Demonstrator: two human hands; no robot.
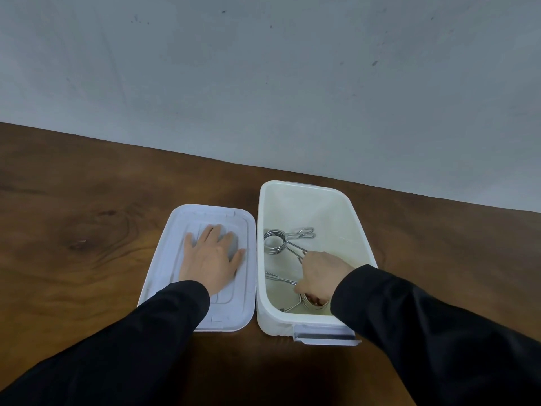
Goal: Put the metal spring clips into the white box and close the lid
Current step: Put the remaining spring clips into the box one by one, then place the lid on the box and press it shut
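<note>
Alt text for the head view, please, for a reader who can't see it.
A right hand reaches into an open white box holding metal spring clips, its fingers around one. The left hand lies flat on the lid beside the box, on a wooden table.

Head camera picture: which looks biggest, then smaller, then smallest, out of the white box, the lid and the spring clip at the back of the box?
1. white box
2. lid, slightly smaller
3. spring clip, much the smallest

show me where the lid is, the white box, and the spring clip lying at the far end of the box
lid (234,303): head view, on its flat top, near corner.
white box (304,186): head view, on the far rim.
spring clip (274,241): head view, on its round coil.
</note>
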